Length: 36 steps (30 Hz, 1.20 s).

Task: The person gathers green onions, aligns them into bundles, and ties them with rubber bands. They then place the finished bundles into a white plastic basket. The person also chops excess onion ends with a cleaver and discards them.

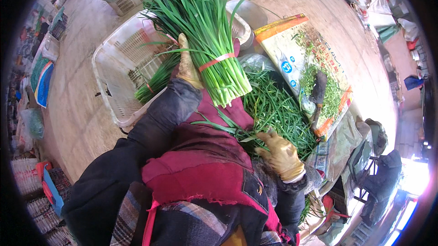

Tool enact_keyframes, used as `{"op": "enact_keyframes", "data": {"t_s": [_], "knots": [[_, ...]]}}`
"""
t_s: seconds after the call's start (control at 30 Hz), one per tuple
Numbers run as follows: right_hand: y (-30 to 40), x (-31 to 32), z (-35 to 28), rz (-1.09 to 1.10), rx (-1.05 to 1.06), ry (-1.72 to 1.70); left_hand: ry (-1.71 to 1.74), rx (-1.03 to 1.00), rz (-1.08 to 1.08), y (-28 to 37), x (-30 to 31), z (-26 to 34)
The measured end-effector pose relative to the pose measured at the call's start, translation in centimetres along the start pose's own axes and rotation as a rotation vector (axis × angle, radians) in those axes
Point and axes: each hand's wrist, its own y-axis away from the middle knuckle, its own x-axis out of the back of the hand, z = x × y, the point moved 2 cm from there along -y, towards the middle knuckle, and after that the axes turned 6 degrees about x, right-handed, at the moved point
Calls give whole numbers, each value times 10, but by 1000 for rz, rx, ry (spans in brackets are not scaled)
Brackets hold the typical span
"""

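My left hand (188, 63), in a soiled glove, grips a thick bunch of green chives (205, 37) from its left side. A red band (217, 62) goes around the bunch near its pale cut ends, which point down toward my lap. My right hand (280, 153), in a yellowish glove, is at the near edge of a heap of loose green leaves (277, 109). Its fingertips meet a few long loose leaves (222, 128) lying over my dark red apron (205, 164); whether they grip them is unclear.
A white plastic basket (114, 109) at left holds another banded bunch (159, 76). Right of the heap, a printed sack (270, 37) bears green trimmings and a dark-handled tool (319, 88). A pale bucket (255, 13) and stacked crates (126, 1) stand beyond on the floor (75, 75).
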Motion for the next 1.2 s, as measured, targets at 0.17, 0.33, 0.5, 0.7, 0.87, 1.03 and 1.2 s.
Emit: {"op": "enact_keyframes", "data": {"t_s": [0.17,0.33,0.5,0.7,0.87,1.03,1.2], "knots": [[-73,42,-45,602,374,180,91,110,-187,2,-14,-4],[-121,20,-63,714,448,412,141,150,-236,-2,-14,-2],[-118,8,-54,745,468,245,464,290,-518,-7,-7,-3],[-107,12,-50,739,498,16,398,291,-489,-4,-5,-1],[-64,8,-19,269,335,-855,204,167,-213,0,-4,1],[-41,-18,20,-15,-3,43,232,166,-324,-3,-7,-1],[-80,23,-18,587,270,-193,456,306,-511,3,-12,1]]}}
